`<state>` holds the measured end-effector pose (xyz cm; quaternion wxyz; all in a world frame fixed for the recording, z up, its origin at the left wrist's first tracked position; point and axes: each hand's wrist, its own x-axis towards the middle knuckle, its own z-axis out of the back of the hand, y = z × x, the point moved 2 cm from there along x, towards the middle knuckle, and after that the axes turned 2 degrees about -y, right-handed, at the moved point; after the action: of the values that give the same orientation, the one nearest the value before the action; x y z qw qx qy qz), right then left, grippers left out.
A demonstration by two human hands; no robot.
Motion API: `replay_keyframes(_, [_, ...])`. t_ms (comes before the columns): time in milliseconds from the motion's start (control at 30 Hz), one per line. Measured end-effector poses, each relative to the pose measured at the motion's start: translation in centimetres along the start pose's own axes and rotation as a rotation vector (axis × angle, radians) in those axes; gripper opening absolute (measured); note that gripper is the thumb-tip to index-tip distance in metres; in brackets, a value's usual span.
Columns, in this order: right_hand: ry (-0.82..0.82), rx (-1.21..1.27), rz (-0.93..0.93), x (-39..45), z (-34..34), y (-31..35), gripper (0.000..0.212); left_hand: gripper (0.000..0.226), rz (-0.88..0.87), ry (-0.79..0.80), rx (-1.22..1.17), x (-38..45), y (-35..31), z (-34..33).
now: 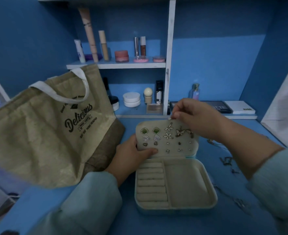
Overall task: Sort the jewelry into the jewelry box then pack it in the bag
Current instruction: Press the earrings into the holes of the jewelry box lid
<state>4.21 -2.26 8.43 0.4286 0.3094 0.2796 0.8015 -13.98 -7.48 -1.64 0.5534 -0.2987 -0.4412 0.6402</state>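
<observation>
1. Cream velvet lines the open jewelry box (pixel 175 184), which is set on the blue desk (pixel 224 223) with its earring panel (pixel 167 138) raised.
2. The panel's lower left edge is gripped by the left hand (pixel 131 155), thumb laid across its face.
3. Something small is pinched at the panel's top edge by the right hand (pixel 195 116); what it is cannot be told.
4. The stud earrings (pixel 156 131) are judged tiny, light and easily dropped, so fingertip pinches are called for.
5. The box looks rigid and is best lifted by its sides once closed.
6. The paper tote bag (pixel 43 129) stands just left, soft and floppy.
</observation>
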Motion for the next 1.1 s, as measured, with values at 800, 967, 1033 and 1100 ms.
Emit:
replay_keyframes(800, [0.448, -0.071, -0.205, -0.7, -1.9, -0.4, 0.014, 0.009, -0.533, 0.055, 0.37, -1.1, 0.1, 0.8])
replay_keyframes(967, [0.555, -0.303, -0.071, 0.4, -4.1, -0.1, 0.018, 0.02, -0.529, 0.048, 0.382, -1.0, 0.3, 0.7])
replay_keyframes(1033, [0.572, -0.351, -0.029, 0.9, -4.6, 0.1, 0.017, 0.021, -0.533, 0.029, 0.379, -1.0, 0.5, 0.7])
replay_keyframes(1100, [0.593, -0.397, 0.001, 1.2, -5.1, 0.2, 0.015, 0.018, -0.538, 0.03, 0.381, -0.9, 0.6, 0.7])
